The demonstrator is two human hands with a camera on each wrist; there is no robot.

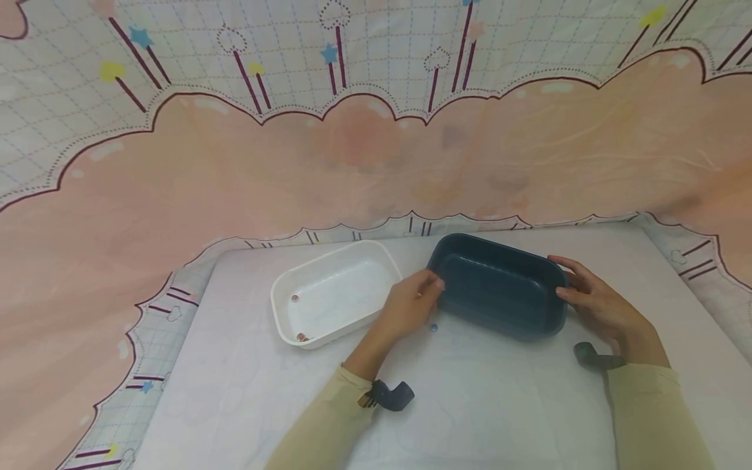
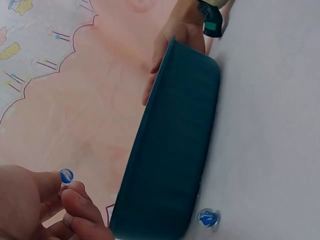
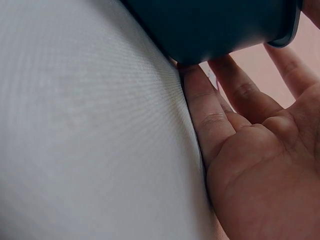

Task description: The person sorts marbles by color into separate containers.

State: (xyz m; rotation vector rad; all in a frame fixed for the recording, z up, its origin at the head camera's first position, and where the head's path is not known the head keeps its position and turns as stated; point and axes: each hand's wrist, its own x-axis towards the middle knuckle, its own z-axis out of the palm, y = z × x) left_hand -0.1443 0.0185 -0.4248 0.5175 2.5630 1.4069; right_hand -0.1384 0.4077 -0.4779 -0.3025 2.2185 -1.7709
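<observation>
A blue marble [image 2: 66,175] is pinched between the thumb and fingertips of my left hand [image 1: 413,302], at the near-left corner of a dark blue tray [image 1: 499,287]. My right hand [image 1: 605,307] holds the tray's right end, the thumb over the rim and the fingers against the outer wall [image 3: 230,30]. A second blue marble [image 2: 208,217] lies on the table close to the tray's near side. To the left stands a white tray [image 1: 335,331], with a few reddish marbles [image 1: 295,297] at its left end. Inside the dark tray I see no marbles.
Both trays stand on a white-covered table [image 1: 499,405], near its far edge. Behind it hangs a patterned pink and white cloth [image 1: 352,170]. A small dark device [image 1: 392,395] is strapped at each wrist.
</observation>
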